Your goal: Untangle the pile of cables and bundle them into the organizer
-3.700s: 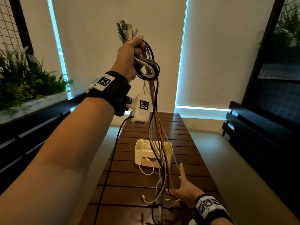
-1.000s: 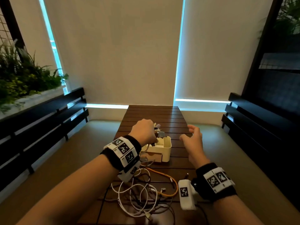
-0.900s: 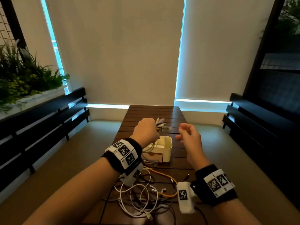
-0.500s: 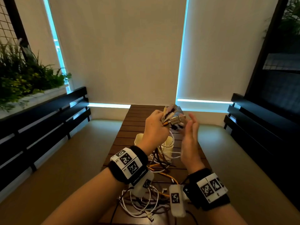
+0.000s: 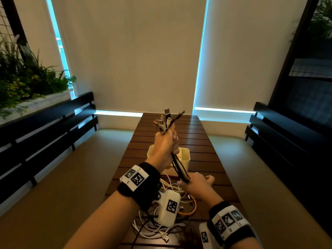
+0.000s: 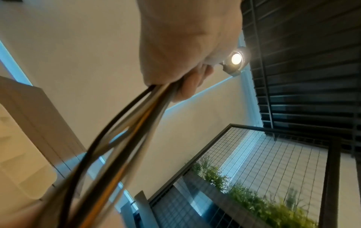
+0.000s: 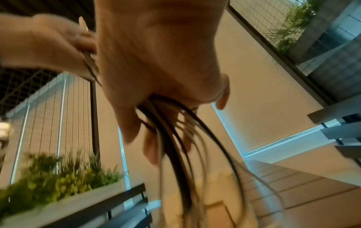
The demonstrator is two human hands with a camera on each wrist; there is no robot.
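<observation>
Loose cable coils (image 5: pixel 161 225), white, black and orange: heaped on the near end of the slatted table (image 5: pixel 206 141), close to its near edge.
Right hand (image 5: pixel 195 186): fingers closed around the lower run of the cable bundle (image 5: pixel 179 168), just above the heap.
Bundle: long axis steep, leaning away, connector ends (image 5: pixel 165 121) uppermost.
Left hand (image 5: pixel 165 146): clenched around the bundle below the connectors.
Organizer (image 5: pixel 185 157): cream, open-topped, behind the hands at mid-table; bare slats are seen beyond it.
</observation>
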